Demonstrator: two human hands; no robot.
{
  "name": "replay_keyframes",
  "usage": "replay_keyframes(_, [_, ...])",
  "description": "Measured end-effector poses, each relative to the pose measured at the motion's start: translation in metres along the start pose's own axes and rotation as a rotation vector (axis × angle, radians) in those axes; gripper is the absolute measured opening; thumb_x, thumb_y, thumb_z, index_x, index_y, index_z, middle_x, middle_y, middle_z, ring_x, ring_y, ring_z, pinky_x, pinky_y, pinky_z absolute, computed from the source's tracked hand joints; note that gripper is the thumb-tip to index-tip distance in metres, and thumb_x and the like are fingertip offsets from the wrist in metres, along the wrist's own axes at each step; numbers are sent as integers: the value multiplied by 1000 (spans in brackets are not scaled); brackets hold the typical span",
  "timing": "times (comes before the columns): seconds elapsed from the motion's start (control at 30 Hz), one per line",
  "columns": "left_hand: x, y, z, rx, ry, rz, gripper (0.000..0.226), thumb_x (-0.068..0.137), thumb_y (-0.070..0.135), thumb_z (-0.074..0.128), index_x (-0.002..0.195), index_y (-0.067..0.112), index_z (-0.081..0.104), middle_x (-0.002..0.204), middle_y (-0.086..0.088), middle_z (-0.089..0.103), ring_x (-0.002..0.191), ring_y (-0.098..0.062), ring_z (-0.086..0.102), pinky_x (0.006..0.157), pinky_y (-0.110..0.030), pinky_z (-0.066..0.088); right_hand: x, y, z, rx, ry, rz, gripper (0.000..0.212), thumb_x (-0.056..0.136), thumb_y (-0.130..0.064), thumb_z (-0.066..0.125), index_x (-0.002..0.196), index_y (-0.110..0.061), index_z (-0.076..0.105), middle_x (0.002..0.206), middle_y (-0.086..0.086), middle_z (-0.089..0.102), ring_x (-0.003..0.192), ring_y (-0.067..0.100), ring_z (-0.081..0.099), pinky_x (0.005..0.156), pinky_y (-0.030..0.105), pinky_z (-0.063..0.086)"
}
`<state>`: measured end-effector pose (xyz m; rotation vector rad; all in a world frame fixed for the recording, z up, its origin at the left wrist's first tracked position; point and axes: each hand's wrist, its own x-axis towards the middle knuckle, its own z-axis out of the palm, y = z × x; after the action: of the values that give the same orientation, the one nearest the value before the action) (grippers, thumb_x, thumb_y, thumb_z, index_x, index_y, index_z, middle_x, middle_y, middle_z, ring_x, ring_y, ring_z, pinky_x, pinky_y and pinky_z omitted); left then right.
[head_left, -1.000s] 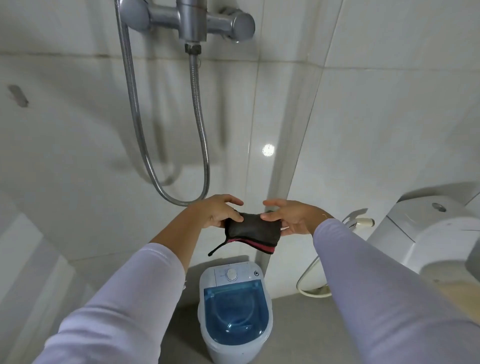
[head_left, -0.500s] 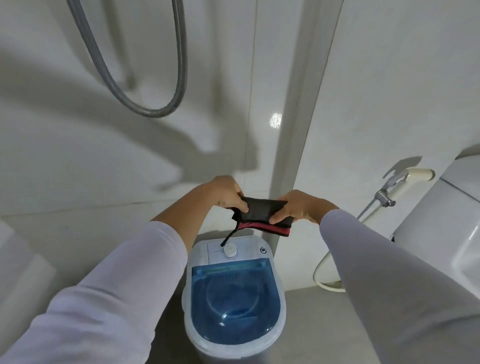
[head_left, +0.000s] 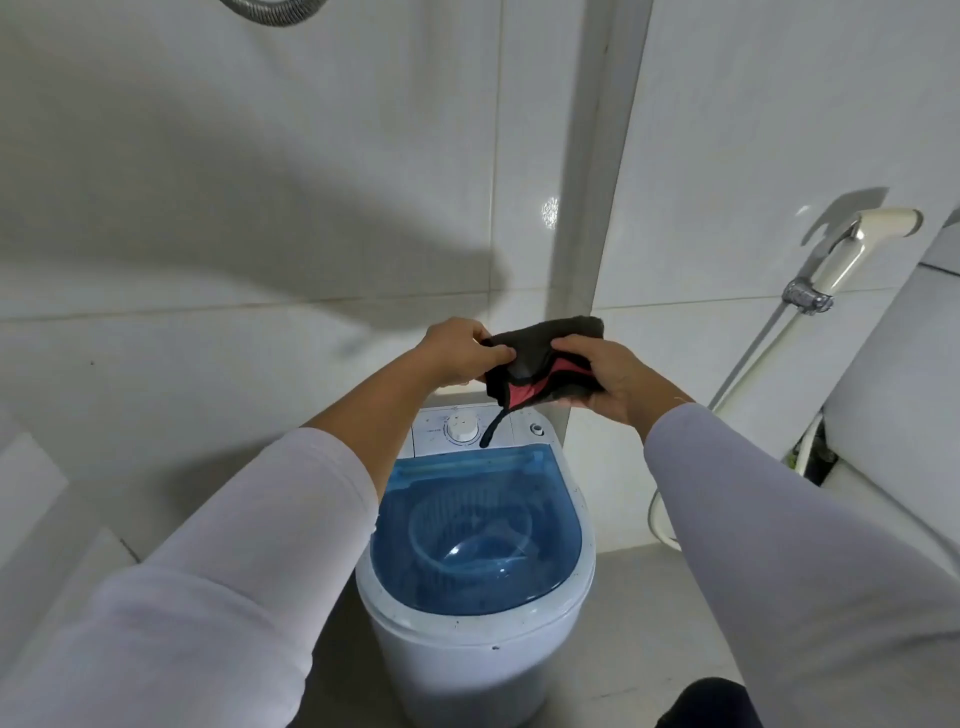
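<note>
White-tiled bathroom w/ a small washing machine (head_left: 475, 587) on the floor, blue lid closed, bidet sprayer (head_left: 852, 249) hung on the wall at right. Above the machine's control panel, left hand (head_left: 457, 353) & right hand (head_left: 605, 376) both grip a bunched dark cloth (head_left: 545, 358) w/ red trim, a black cord dangling from it toward the dial (head_left: 462, 430).

1 head-worn wide-angle camera looks forward and down, close behind the left hand (head_left: 462, 353) and right hand (head_left: 608, 379), washing machine (head_left: 483, 644) below them.
</note>
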<state>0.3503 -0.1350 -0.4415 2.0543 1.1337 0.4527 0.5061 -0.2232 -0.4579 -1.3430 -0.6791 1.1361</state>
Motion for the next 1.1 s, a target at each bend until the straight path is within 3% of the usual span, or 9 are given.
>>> replay_keyframes(0.2, [-35, 13, 1, 33, 125, -33, 26, 86, 36, 60, 79, 12, 61, 72, -3, 65, 65, -14, 58, 64, -24, 48, -31, 7, 15, -418, 179, -251, 35, 87, -12, 60, 121, -11, 54, 112, 9, 63, 85, 18, 62, 66, 27, 54])
replay_keyframes(0.3, [-48, 19, 4, -10, 210, -65, 41, 85, 41, 61, 91, 1, 67, 89, -11, 73, 84, -23, 68, 78, -31, 53, -46, 10, 25, -570, 147, -313, 33, 90, -13, 55, 122, -9, 52, 114, 13, 62, 103, 29, 61, 91, 42, 53])
replay_keyframes(0.37, [-56, 22, 7, -25, 245, -80, 55, 84, 52, 59, 101, 0, 67, 95, -13, 73, 93, -25, 68, 82, -32, 52, -56, 13, 29, -443, 64, -205, 32, 95, -19, 48, 123, -5, 52, 114, 17, 62, 102, 33, 61, 92, 42, 52])
replay_keyframes(0.5, [-69, 28, 15, -265, 121, -70, 67, 91, 61, 37, 105, 2, 66, 93, -9, 75, 92, -22, 70, 91, -38, 54, -70, 25, 19, -101, -140, -73, 55, 93, -51, 42, 123, -7, 55, 106, 16, 66, 90, 28, 65, 65, 31, 56])
replay_keyframes(0.6, [-80, 32, 23, -335, -15, -70, 71, 97, 58, 19, 111, 6, 64, 98, -4, 72, 92, -15, 67, 82, -32, 51, -73, 37, 5, -164, -94, -105, 53, 88, -38, 59, 127, -3, 53, 120, 19, 63, 98, 26, 65, 78, 31, 57])
replay_keyframes(0.77, [-76, 20, 34, -130, -17, -53, 65, 99, 52, 15, 111, 15, 68, 111, -2, 69, 101, -18, 63, 92, -35, 45, -55, 45, -11, -216, 49, -85, 34, 85, -15, 67, 114, -3, 55, 111, 20, 62, 88, 27, 66, 79, 39, 58])
replay_keyframes(0.9, [-57, -10, 41, 361, -14, -48, 50, 101, 36, 27, 121, 2, 58, 127, -14, 59, 117, -31, 52, 94, -33, 40, -27, 49, -20, -274, 117, -58, 28, 84, -14, 67, 109, -7, 57, 113, 19, 63, 99, 32, 64, 92, 45, 54])
replay_keyframes(1.03, [-35, -49, 53, 553, -128, -95, 15, 97, 31, 46, 96, 19, 55, 119, -10, 58, 104, -27, 48, 71, -22, 38, 5, 55, -25, -474, 151, -94, 20, 84, -14, 65, 102, -11, 57, 99, 13, 63, 93, 31, 64, 89, 44, 55])
replay_keyframes(1.1, [-24, -65, 61, 535, -141, -150, 33, 94, 31, 53, 124, 17, 49, 123, -9, 55, 113, -28, 50, 78, -24, 41, 20, 59, -26, -616, 178, -124, 16, 83, -17, 64, 96, -11, 58, 93, 12, 65, 88, 29, 64, 84, 42, 57])
